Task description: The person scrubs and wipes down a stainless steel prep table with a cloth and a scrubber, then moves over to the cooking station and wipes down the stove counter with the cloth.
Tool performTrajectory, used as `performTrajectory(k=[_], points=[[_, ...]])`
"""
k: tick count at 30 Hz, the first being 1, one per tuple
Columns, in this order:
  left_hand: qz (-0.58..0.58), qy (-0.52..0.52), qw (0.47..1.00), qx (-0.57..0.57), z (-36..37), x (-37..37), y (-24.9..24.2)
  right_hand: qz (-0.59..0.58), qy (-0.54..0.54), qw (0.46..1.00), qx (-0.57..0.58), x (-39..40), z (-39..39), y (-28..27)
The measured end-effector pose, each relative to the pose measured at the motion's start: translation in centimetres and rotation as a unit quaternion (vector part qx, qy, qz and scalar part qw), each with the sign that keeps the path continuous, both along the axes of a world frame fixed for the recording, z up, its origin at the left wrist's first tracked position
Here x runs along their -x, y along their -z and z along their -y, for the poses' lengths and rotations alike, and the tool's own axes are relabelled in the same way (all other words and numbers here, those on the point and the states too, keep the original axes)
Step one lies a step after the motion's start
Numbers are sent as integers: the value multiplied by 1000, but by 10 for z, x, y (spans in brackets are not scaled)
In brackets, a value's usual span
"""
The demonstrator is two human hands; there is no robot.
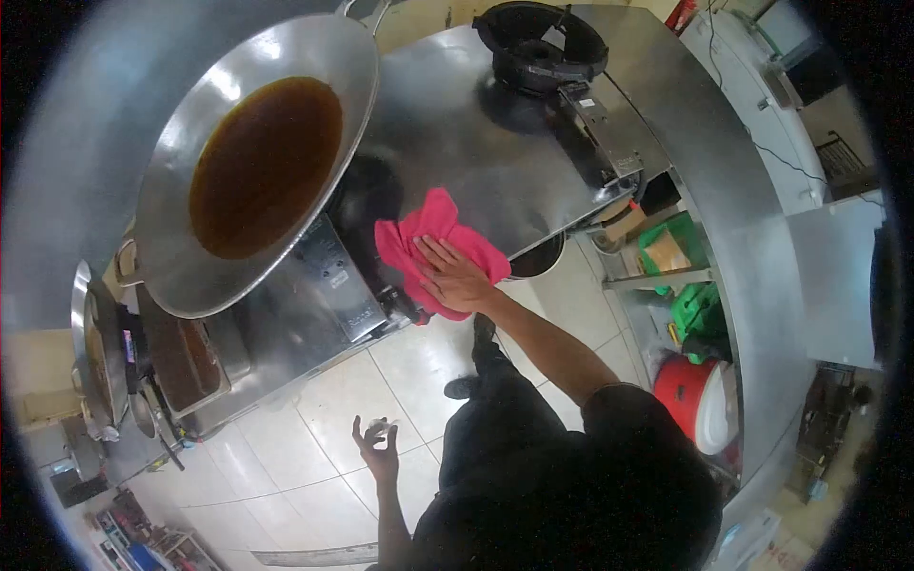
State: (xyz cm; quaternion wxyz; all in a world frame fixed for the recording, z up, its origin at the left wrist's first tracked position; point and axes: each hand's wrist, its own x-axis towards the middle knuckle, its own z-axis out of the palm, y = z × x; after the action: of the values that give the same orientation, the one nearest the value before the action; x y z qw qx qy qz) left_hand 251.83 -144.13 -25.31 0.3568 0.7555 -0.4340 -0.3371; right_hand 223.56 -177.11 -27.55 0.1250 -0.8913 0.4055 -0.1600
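Note:
My right hand (455,277) lies over a bright pink cloth (438,221) with its fingers stretched across it. The cloth is bunched at the front edge of the steel counter (447,133), and part of it hangs over. Lower down, above the tiled floor, my left hand (378,455) pinches a small whitish, see-through thing (383,430) between thumb and fingers; its kind is too small to tell. Left of the cloth stands a large wok (357,86) with dark brown liquid (271,162) in it, tilted in this view. Below the wok is a burner's metal control box (338,278).
A black gas burner (543,52) stands at the back of the counter. A dark pot (539,257) sits below the counter edge. On the right, shelves hold green bags (698,309) and a red cooler with a white lid (687,395). Far left are a tray (181,357) and another pan (90,343).

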Motion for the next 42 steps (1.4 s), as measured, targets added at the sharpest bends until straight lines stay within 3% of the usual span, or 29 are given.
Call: performTrajectory(k=[1, 4, 5, 6, 8, 9, 10, 12, 13, 14, 15, 16, 17, 18, 19, 21, 22, 24, 28, 30, 31, 33, 35, 37, 38, 41, 42], points=[[-6, -3, 1000, -5, -11, -6, 9, -41, 6, 999, 28, 16, -9, -7], [79, 33, 996, -26, -45, -27, 31, 8, 149, 988, 43, 103, 11, 0], [32, -31, 998, -32, -57, -26, 28, -36, 245, 968, 45, 143, 21, 23], [-15, -97, 995, -36, -70, -26, 27, -32, 302, 945, 120, 183, 37, 35], [5, -111, 992, -58, -106, -35, 36, -81, 440, 893, 54, 240, 65, 42], [12, -130, 988, -83, -125, -38, 43, -99, 518, 850, 1, 243, 80, 31], [17, -185, 979, -86, -133, -28, 33, -93, 512, 854, 5, 226, 100, 31], [28, -226, 969, -97, -155, -16, 45, -180, 651, 737, -4, 166, 134, 39], [14, -267, 961, -75, -162, -6, 55, -161, 581, 796, -49, 127, 149, 37], [4, -304, 951, -59, -177, -1, 62, -60, 516, 851, -78, 80, 153, 20], [10, -304, 950, -65, -188, 3, 69, -138, 406, 897, -103, 37, 152, -2], [68, -225, 970, -58, -192, 6, 81, -35, 354, 934, -41, -5, 148, 34], [96, -184, 977, -56, -179, 15, 83, -26, 264, 964, -18, -33, 140, 18], [124, -143, 981, -51, -168, 23, 86, -17, 170, 985, -2, -44, 126, 0], [73, -176, 976, -102, -153, 30, 84, -12, 169, 986, -6, -32, 127, -5], [150, -137, 975, -94, -111, 49, 66, 26, -89, 995, -30, 2, 149, -6], [189, -120, 971, -89, -92, 58, 59, 37, -63, 996, -56, 24, 169, -15], [49, -249, 961, -111, -58, 74, 48, 4, 52, 991, -121, 73, 237, -30], [88, -268, 957, -70, -57, 104, 36, -81, 293, 952, 39, 125, 395, 11], [147, -207, 967, -27, -81, 118, 41, -81, 410, 908, 45, 103, 455, 26], [153, -214, 964, -28, -86, 121, 30, -75, 404, 911, 42, 86, 488, 37], [132, -259, 953, -84, -82, 140, 18, 3, 500, 864, 65, 51, 544, 58], [112, -296, 939, -133, -74, 153, 12, -40, 421, 904, 70, 5, 571, 55], [108, -314, 930, -158, -65, 160, 9, 43, 294, 953, 54, -53, 546, 49], [108, -320, 926, -166, -63, 163, 8, 135, 224, 965, -14, -76, 529, 47], [100, -329, 923, -174, -47, 168, 6, 52, 8, 998, -35, -84, 450, 34], [97, -331, 923, -171, -41, 167, 5, 58, -17, 998, 15, -68, 426, 30]])
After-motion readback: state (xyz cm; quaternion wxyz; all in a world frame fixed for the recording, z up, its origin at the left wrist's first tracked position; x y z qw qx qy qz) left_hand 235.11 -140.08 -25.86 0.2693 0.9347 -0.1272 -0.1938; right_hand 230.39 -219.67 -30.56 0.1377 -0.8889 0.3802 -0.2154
